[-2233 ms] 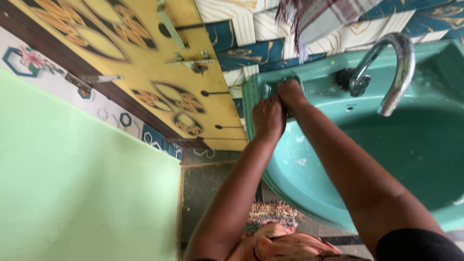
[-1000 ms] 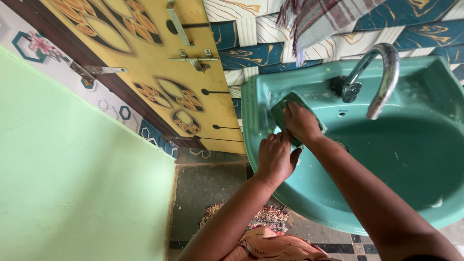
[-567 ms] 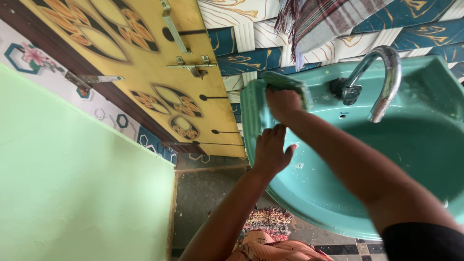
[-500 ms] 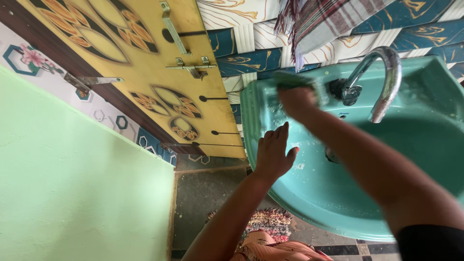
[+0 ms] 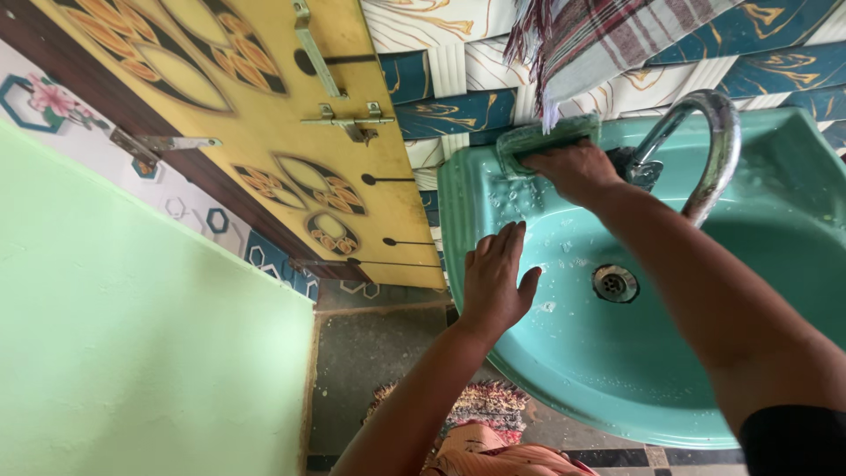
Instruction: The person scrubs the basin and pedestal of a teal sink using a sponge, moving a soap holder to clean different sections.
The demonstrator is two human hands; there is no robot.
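Sponge, green and flat, lies on the back ledge of the sink, near its left rear corner and just left of the tap. Her right hand presses down on it, fingers curled over its near edge, holding it against the ledge. The right arm stretches across the bowl from the lower right, hiding part of the tap's base.

The left hand rests flat and spread wide on the sink's left rim, palm down, fingers pointing toward the wall, holding nothing. It sits well apart from the sponge, nearer the front of the bowl.

The sink is teal, wet, with flecks of foam along the left inner wall and beside the drain, which shows bare in the middle of the bowl. The tap is a curved chrome spout arching over the basin.

A striped towel with a fringed edge hangs on the wall above the sponge, its fringe just over the ledge. Behind it are blue and white patterned tiles. To the left stands a yellow door with a metal latch, and a pale green wall fills the near left. A rug lies on the floor below the sink.
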